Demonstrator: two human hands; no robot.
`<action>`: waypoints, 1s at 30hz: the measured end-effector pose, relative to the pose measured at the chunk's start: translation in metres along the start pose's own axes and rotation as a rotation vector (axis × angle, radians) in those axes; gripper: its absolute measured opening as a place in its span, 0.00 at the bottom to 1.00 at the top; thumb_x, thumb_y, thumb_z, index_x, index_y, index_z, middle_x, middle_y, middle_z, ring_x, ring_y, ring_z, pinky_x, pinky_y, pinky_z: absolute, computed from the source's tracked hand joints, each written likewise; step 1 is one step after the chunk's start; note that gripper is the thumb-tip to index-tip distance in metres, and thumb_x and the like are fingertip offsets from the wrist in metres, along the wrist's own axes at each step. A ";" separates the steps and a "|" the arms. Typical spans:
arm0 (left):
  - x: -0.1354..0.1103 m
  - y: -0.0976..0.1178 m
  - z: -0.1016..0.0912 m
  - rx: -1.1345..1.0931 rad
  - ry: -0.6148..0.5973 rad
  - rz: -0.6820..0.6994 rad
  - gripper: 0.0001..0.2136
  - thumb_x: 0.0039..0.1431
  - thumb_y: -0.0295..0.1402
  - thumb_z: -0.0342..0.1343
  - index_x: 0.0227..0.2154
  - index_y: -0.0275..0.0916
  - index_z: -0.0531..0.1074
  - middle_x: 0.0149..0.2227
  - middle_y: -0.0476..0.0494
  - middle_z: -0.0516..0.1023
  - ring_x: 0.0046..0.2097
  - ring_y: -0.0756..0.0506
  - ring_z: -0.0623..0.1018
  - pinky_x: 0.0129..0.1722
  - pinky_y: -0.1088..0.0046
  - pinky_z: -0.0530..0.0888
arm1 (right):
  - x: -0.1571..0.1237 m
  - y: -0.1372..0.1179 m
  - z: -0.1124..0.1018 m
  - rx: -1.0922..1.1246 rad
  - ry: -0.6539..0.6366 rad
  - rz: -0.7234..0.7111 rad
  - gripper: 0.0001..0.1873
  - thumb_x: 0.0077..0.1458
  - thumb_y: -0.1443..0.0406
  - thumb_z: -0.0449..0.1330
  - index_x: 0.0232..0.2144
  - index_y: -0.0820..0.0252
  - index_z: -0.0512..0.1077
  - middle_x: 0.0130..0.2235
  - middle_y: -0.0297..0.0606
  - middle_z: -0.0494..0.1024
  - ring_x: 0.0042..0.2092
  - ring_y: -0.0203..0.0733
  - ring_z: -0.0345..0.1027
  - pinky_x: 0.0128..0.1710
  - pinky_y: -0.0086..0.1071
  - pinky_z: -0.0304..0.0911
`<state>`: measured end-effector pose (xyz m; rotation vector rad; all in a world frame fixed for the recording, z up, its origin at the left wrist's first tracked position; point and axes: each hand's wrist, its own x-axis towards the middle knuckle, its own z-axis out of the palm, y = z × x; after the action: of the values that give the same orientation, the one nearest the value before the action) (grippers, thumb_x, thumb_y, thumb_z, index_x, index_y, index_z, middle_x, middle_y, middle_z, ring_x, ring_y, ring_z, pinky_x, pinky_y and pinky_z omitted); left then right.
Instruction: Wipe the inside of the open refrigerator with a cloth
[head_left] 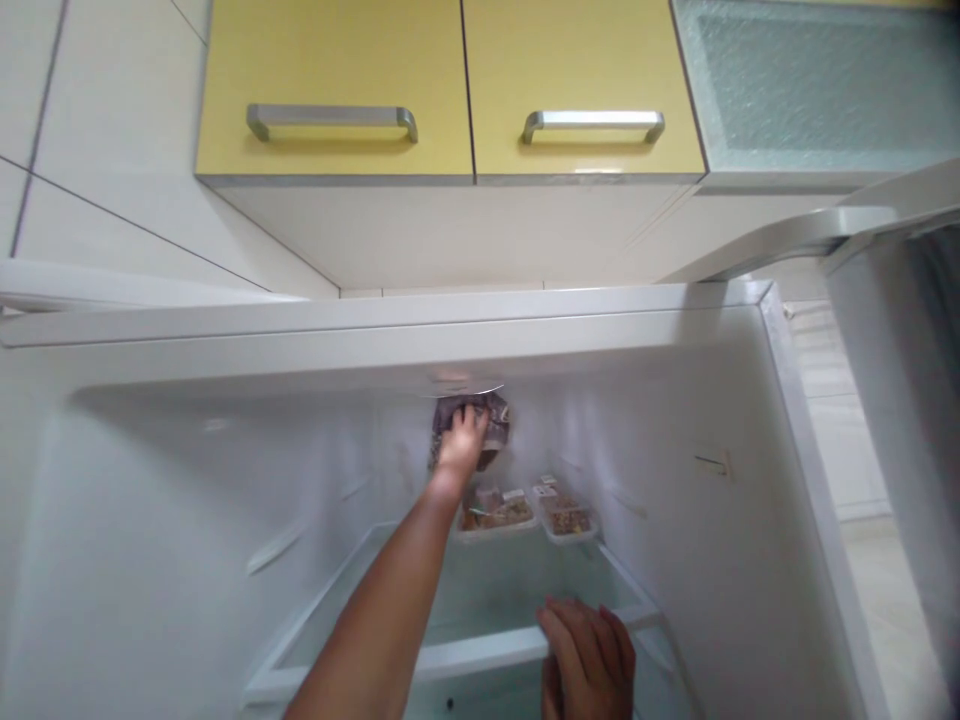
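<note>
My left hand (463, 438) reaches deep into the fridge and is closed on a dark printed bag (496, 430), high against the back wall. Its fingers lie across the front of the bag, and part of the bag is hidden behind them. Below it, a clear food container (496, 514) and a second clear container (568, 516), both with brownish food inside, sit at the back of the glass shelf (495, 590). Nearer to me, my right hand (589, 655) is curled over the white front edge of that shelf, its fingertips on top and its thumb lower down.
The white fridge wall (172, 520) rises on the left. On the right, the fridge door (892, 400) stands open. Yellow cabinets (337, 60) with metal handles hang above the fridge top. Another level shows beneath the glass shelf.
</note>
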<state>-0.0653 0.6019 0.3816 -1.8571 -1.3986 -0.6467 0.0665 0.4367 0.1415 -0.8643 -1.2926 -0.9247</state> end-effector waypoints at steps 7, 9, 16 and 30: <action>0.022 0.091 0.008 -0.093 -0.062 0.221 0.22 0.66 0.30 0.43 0.60 0.52 0.67 0.65 0.37 0.62 0.62 0.37 0.64 0.48 0.58 0.77 | -0.004 0.001 -0.001 0.015 -0.043 0.014 0.21 0.50 0.73 0.53 0.46 0.55 0.73 0.44 0.39 0.81 0.47 0.47 0.72 0.55 0.47 0.58; 0.022 0.096 0.009 -0.100 -0.068 0.234 0.22 0.65 0.30 0.44 0.59 0.50 0.68 0.64 0.36 0.63 0.61 0.36 0.65 0.47 0.59 0.77 | -0.004 0.002 -0.003 0.010 -0.056 0.010 0.22 0.49 0.73 0.53 0.46 0.55 0.73 0.45 0.39 0.81 0.48 0.47 0.72 0.55 0.47 0.58; -0.001 0.029 0.013 -0.029 -0.027 0.022 0.30 0.63 0.25 0.42 0.68 0.48 0.54 0.68 0.33 0.57 0.65 0.34 0.60 0.46 0.61 0.77 | 0.000 0.006 -0.007 -0.002 -0.069 -0.063 0.22 0.50 0.72 0.54 0.47 0.54 0.73 0.44 0.38 0.80 0.47 0.46 0.71 0.54 0.45 0.59; -0.066 -0.083 0.011 0.090 -0.063 -0.318 0.24 0.62 0.28 0.46 0.61 0.29 0.62 0.59 0.17 0.66 0.55 0.29 0.71 0.46 0.57 0.75 | 0.000 -0.002 -0.004 0.026 -0.043 0.017 0.20 0.53 0.73 0.52 0.46 0.55 0.73 0.44 0.38 0.80 0.48 0.45 0.71 0.56 0.46 0.56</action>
<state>-0.1638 0.5841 0.3452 -1.6117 -1.7552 -0.6713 0.0664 0.4326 0.1408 -0.8778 -1.3300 -0.8777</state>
